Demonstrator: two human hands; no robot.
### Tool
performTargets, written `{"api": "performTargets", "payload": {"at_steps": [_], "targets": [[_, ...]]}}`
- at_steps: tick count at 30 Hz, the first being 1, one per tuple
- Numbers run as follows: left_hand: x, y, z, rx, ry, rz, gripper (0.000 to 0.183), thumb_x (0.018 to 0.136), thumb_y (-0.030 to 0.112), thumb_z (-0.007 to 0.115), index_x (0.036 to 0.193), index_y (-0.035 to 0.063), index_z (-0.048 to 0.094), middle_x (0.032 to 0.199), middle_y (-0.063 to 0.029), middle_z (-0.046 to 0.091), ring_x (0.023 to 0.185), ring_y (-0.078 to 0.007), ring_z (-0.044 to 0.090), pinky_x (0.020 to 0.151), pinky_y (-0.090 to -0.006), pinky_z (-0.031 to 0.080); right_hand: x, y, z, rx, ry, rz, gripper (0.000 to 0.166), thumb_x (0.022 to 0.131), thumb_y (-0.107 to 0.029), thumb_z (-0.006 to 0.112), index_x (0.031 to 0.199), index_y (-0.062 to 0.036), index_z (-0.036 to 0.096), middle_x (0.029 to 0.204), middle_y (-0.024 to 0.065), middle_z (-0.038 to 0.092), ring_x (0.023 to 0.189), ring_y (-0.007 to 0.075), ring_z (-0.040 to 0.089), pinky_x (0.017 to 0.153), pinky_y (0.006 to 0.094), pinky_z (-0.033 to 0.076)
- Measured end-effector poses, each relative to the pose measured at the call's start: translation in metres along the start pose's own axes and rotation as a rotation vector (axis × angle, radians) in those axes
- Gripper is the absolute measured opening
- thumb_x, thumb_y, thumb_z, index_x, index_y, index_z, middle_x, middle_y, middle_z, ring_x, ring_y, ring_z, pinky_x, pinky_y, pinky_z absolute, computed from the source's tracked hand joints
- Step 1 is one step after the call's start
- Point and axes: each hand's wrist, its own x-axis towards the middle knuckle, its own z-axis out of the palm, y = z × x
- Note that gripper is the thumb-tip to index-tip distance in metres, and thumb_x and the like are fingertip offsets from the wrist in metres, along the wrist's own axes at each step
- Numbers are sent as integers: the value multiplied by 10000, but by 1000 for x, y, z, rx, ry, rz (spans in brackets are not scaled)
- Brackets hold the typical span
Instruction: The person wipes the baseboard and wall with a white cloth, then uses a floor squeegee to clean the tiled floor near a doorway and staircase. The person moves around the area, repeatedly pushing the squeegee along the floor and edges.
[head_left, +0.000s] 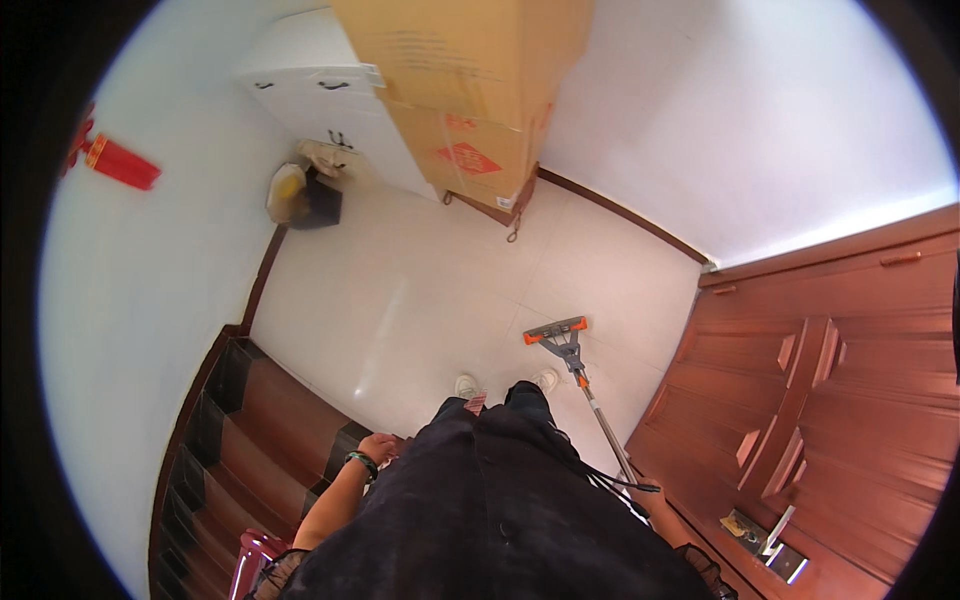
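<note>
A sponge mop (556, 330) with a grey head and orange ends rests on the pale tiled floor (450, 277) ahead of my shoes. Its metal pole (607, 427) slants back along my right side. My right hand (651, 495) grips the upper part of that pole, partly covered by dark cords hanging from my clothing. At my left hip is my left hand (380, 448), with a dark band at the wrist. Its fingers are bent, and whether they hold anything is hidden beside my dark clothes.
Stairs (262, 427) descend or rise at the left, beside a shiny dark-red rail (255, 555). A brown wooden door (862, 360) with a metal handle stands right. Ahead are a tall cardboard box (465, 97), a white cabinet (360, 112) and a dark bin (322, 202).
</note>
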Motion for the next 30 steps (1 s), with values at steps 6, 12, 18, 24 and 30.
{"api": "performTargets", "payload": {"at_steps": [6,12,18,24,30], "targets": [[-13,-37,-13,-282,87,-127,226,836,120,511,1036,38,577,762,-74,639,633,-156,612,563,-281,498,57,-71,-11,-80,-34,-216,363,775,-338,579,771,22,620,728,237,599,743,391,595,669,438,460],[-46,-112,-11,-44,116,152,275,823,144,517,1053,5,571,794,-92,645,695,-172,626,613,-289,503,169,-213,-31,-101,-40,-402,373,788,-354,574,688,6,579,587,178,563,532,302,564,548,409,440],[-84,-206,26,188,227,35,295,814,203,544,975,-37,604,834,-91,651,782,-166,626,701,-279,493,276,-365,-41,245,-264,-232,262,822,-232,600,684,-18,540,490,75,475,355,174,420,338,336,335],[-95,-275,96,-29,281,-182,321,806,259,590,1053,54,601,967,-101,643,866,-169,613,779,-289,465,323,-433,-20,347,-259,-130,250,829,-226,587,723,-7,532,517,79,473,347,171,404,312,325,314],[-86,-231,99,-24,216,-182,350,794,249,605,1081,50,579,906,-86,657,799,-175,630,726,-301,488,336,-356,-56,343,-364,-88,246,834,-258,582,779,-25,520,552,73,461,350,150,385,297,309,307]]}}
